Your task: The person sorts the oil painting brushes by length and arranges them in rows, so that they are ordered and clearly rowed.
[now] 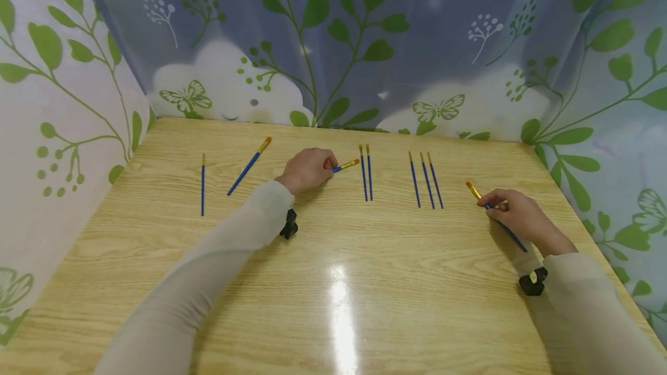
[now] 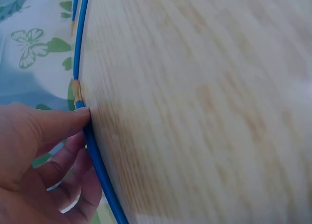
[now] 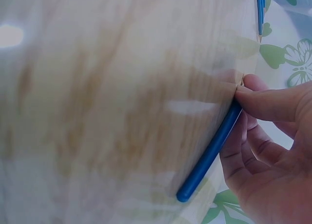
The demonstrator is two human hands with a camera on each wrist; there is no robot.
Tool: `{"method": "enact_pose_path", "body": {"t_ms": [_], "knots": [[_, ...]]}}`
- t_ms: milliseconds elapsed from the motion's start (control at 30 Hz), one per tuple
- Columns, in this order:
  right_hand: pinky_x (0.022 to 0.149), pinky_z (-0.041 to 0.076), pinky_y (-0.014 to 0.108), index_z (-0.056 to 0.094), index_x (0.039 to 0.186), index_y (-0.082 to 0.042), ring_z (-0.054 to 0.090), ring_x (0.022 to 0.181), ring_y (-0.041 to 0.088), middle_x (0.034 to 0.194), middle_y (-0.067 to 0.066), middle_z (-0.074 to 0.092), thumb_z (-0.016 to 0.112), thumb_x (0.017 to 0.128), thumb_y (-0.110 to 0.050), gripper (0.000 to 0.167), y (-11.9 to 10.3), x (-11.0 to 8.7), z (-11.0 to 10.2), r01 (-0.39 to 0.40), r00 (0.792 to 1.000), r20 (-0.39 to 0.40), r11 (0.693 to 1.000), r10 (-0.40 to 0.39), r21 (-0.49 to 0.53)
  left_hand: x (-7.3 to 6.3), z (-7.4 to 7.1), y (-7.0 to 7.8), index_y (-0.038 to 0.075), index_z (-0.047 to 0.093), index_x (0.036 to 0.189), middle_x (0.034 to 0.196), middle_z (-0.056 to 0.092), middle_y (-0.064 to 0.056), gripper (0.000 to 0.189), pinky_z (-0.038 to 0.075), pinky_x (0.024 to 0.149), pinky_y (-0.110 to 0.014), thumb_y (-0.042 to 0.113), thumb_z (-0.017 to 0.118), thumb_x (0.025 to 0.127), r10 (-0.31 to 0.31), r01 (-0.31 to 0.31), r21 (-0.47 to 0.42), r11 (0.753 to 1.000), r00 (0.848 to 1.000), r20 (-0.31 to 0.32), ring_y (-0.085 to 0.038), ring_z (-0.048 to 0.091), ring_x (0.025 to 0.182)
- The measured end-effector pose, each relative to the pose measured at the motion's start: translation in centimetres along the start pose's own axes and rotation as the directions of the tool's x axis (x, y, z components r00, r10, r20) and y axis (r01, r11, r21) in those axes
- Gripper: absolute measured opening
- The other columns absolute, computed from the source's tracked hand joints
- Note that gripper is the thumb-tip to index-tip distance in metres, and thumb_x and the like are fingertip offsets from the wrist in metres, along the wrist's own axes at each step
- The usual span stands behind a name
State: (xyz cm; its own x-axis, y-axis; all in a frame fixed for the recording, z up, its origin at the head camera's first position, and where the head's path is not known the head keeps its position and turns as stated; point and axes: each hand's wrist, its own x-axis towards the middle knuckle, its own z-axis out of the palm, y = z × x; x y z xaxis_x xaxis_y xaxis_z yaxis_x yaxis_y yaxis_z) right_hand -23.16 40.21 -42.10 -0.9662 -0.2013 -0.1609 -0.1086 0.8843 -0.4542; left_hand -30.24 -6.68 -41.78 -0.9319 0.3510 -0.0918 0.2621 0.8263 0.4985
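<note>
My left hand point(image 1: 308, 170) pinches a blue-handled paintbrush point(image 1: 346, 165) between thumb and fingers. Its gold ferrule and orange bristles point right, and the hand covers most of the handle in the head view. The left wrist view shows that handle point(image 2: 101, 168) running down from the fingertips, close along the table. On the right side, my right hand point(image 1: 516, 213) holds another blue paintbrush point(image 1: 513, 237) near its gold ferrule, bristles toward the back left. Its rounded handle end point(image 3: 184, 194) slants away below the fingers in the right wrist view.
On the wooden table point(image 1: 396, 282), a thin paintbrush point(image 1: 202, 190) and a wider slanted one point(image 1: 244, 173) lie at left. Two flat-tipped paintbrushes point(image 1: 363, 178) lie side by side near the middle, and three thin paintbrushes point(image 1: 427, 181) to their right. A leaf-patterned curtain point(image 1: 333, 45) borders the back edge.
</note>
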Motion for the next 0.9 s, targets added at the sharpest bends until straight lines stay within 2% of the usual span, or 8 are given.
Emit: {"method": "enact_pose_path", "body": {"t_ms": [267,433,600,733,833,900], "knots": [[0.084,0.058,0.048,0.07,0.13,0.001,0.069,0.109,0.042,0.128,0.03,0.068,0.063,0.11,-0.006,0.022,-0.1,0.1,-0.1,-0.001,1.0,0.005,1.0,0.001,-0.003,-0.2,-0.9,-0.2,0.01,0.077,0.131,0.125,0.077,-0.009,0.026,0.057,0.101,-0.046,0.012,0.063,0.109,0.03,-0.03,-0.003,1.0,1.0,0.004,-0.028,0.07,0.115],[0.084,0.058,0.049,0.07,0.13,0.001,0.068,0.11,0.043,0.128,0.029,0.068,0.063,0.11,-0.006,0.022,-0.1,0.1,-0.2,-0.005,1.0,0.006,1.0,0.005,-0.003,-0.4,-1.7,-0.5,0.011,0.077,0.131,0.127,0.076,-0.009,0.027,0.056,0.103,-0.048,0.014,0.061,0.111,0.028,-0.028,-0.004,1.0,1.0,0.006,-0.029,0.069,0.118],[0.083,0.058,0.047,0.07,0.129,0.001,0.069,0.108,0.041,0.127,0.029,0.068,0.064,0.11,-0.005,0.022,-0.2,0.1,-0.2,-0.004,1.0,0.004,1.0,0.004,-0.002,-1.2,-2.7,-0.8,0.01,0.076,0.132,0.128,0.075,-0.009,0.027,0.057,0.101,-0.05,0.016,0.059,0.111,0.004,-0.004,-0.01,1.0,1.0,0.003,-0.03,0.069,0.117],[0.084,0.058,0.049,0.071,0.129,0.001,0.069,0.108,0.042,0.127,0.029,0.068,0.064,0.109,-0.005,0.021,-0.1,0.1,-0.2,0.006,1.0,0.002,1.0,-0.006,-0.008,-1.9,-3.4,-1.2,0.011,0.07,0.14,0.13,0.074,-0.009,0.033,0.057,0.085,-0.043,0.016,0.055,0.111,-0.041,0.041,-0.019,0.999,0.999,0.014,-0.027,0.07,0.105],[0.085,0.057,0.051,0.071,0.128,0.001,0.068,0.108,0.041,0.126,0.029,0.069,0.064,0.109,-0.005,0.021,-0.1,0.1,-0.1,0.009,1.0,0.001,1.0,-0.009,-0.014,-2.3,-3.7,-1.7,0.015,0.061,0.148,0.126,0.074,-0.011,0.039,0.049,0.068,-0.034,0.012,0.05,0.111,-0.062,0.063,-0.046,0.997,0.998,0.021,-0.023,0.065,0.084],[0.085,0.056,0.05,0.071,0.128,0.0,0.068,0.106,0.04,0.126,0.028,0.069,0.064,0.109,-0.005,0.021,-0.1,0.1,-0.1,0.009,1.0,-0.001,1.0,-0.009,-0.016,-2.6,-3.8,-2.1,0.015,0.056,0.151,0.122,0.074,-0.012,0.041,0.042,0.062,-0.031,0.01,0.049,0.111,-0.059,0.06,-0.071,0.996,0.998,0.016,-0.02,0.059,0.072]]}}
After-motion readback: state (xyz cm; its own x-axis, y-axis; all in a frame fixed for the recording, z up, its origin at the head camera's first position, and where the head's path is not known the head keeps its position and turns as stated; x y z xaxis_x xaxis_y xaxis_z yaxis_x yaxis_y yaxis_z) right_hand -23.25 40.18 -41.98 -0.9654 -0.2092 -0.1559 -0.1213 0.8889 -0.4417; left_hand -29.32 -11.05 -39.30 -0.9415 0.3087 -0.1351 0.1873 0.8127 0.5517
